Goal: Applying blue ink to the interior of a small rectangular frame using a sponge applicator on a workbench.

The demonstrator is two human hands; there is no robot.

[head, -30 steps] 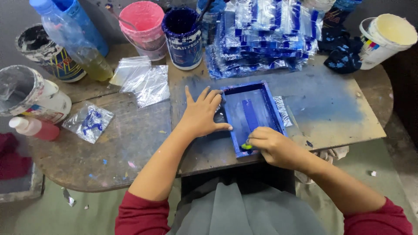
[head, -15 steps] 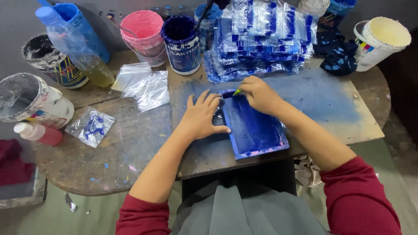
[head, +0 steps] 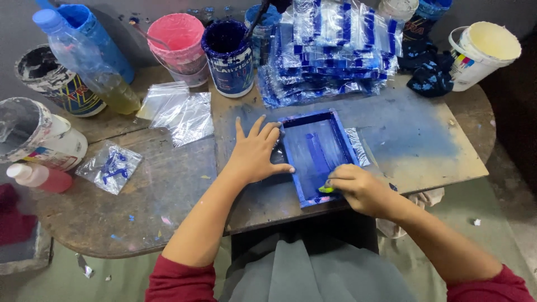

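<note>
Left hand [head: 258,154] spread flat, steadying the small blue-stained rectangular wooden printing frame [head: 319,156] on the tabletop [head: 140,207]; right hand [head: 361,190] pinches a yellow-green squeegee [head: 326,189] at the near edge, apparently mid-print—next pass needs even pressure.

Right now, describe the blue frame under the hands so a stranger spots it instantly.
On the board atop the round table, before the stack of printed bags, lies the blue frame. It alone is a rectangular rimmed tray, left hand flat on its edge.

Single head-worn view, looking steeply down, close over the round table [head: 140,223], edges perhaps cropped
</note>
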